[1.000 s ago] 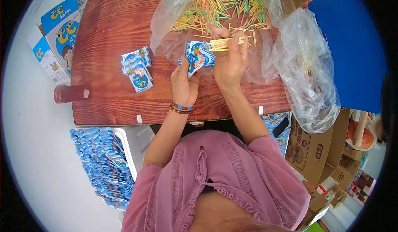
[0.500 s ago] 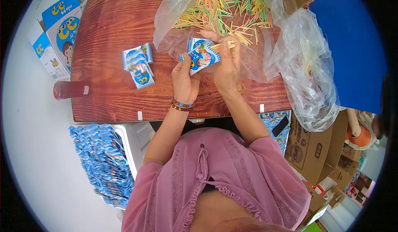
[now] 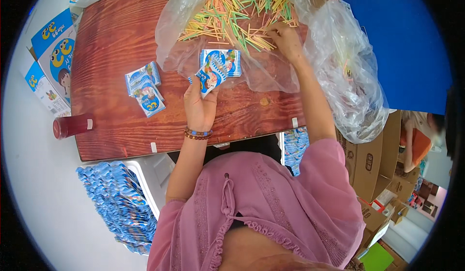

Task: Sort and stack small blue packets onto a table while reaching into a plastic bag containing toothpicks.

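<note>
Left forearm extended from lower edge; left hand (image 3: 199,110) turned palm up, thumb and fingers closed on near edge of one small blue-and-white printed packet (image 3: 213,75), held tilted above reddish-brown wood-grain table (image 3: 111,38). One second blue-and-white packet (image 3: 231,60) just beyond, partly overlapped. Right arm stretched farther forward, right hand (image 3: 287,40) with fingers bent at near edge of thin pastel sticks (image 3: 227,19), too many to count; cannot tell whether fingers grip any. Overlapping packet group (image 3: 147,97) at left: at least two. Beaded bracelets (image 3: 197,133) on left wrist: two.
</note>
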The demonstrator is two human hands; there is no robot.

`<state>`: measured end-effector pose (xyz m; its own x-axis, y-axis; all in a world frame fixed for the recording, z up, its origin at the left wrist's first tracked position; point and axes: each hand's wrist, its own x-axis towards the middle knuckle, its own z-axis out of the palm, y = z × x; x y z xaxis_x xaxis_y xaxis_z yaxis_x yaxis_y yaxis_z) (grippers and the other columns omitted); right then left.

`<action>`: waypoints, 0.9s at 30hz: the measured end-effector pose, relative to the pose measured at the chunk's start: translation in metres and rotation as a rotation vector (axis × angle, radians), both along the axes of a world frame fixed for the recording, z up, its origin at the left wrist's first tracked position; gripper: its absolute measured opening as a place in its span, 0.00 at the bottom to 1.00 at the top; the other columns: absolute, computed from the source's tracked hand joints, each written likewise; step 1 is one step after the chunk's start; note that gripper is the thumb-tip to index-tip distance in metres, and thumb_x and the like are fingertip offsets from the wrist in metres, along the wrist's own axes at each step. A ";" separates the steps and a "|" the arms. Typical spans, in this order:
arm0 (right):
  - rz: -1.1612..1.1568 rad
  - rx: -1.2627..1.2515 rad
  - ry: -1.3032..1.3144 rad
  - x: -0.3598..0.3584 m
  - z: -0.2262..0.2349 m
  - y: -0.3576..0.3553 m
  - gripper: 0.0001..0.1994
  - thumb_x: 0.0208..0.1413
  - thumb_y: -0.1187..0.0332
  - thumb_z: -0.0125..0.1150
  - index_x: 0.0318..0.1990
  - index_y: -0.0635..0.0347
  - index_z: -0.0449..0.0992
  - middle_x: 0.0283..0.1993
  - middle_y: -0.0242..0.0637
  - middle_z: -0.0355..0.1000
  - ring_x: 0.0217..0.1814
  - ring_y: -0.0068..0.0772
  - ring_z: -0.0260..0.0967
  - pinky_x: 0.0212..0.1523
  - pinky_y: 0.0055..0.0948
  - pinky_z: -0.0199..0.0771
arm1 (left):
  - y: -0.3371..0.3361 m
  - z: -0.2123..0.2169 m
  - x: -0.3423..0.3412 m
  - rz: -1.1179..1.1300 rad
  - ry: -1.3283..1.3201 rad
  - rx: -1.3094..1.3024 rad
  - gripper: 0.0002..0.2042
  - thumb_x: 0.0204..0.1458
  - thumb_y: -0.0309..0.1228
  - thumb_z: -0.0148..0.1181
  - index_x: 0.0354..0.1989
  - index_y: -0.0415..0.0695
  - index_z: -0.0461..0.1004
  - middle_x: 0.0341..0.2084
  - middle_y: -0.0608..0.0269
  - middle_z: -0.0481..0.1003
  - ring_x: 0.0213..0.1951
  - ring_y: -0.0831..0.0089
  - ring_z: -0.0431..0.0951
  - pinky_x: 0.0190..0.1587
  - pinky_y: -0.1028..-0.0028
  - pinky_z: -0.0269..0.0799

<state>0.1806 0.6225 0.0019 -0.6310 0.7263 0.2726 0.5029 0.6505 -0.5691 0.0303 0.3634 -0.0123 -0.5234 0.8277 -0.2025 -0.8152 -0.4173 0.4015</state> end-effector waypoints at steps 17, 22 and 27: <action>0.277 0.103 -0.360 -0.037 0.009 0.037 0.07 0.48 0.70 0.56 0.33 0.63 0.73 0.31 0.47 0.74 0.38 0.47 0.73 0.37 0.41 0.72 | -0.009 -0.006 -0.003 0.035 0.015 -0.101 0.13 0.61 0.36 0.50 0.43 0.38 0.73 0.44 0.60 0.76 0.47 0.70 0.76 0.50 0.69 0.72; 0.378 0.184 -0.501 -0.055 0.010 0.051 0.08 0.47 0.68 0.56 0.32 0.64 0.74 0.32 0.49 0.74 0.37 0.47 0.73 0.38 0.40 0.72 | -0.008 0.000 -0.002 0.036 0.014 -0.119 0.13 0.60 0.35 0.51 0.43 0.37 0.73 0.44 0.60 0.76 0.46 0.70 0.76 0.50 0.69 0.73; 0.415 0.125 -0.711 -0.067 0.016 0.054 0.09 0.48 0.68 0.54 0.32 0.65 0.75 0.32 0.50 0.74 0.38 0.51 0.72 0.41 0.43 0.71 | -0.011 -0.002 -0.003 0.052 0.006 -0.138 0.12 0.60 0.34 0.51 0.43 0.37 0.73 0.44 0.59 0.76 0.47 0.70 0.76 0.50 0.68 0.73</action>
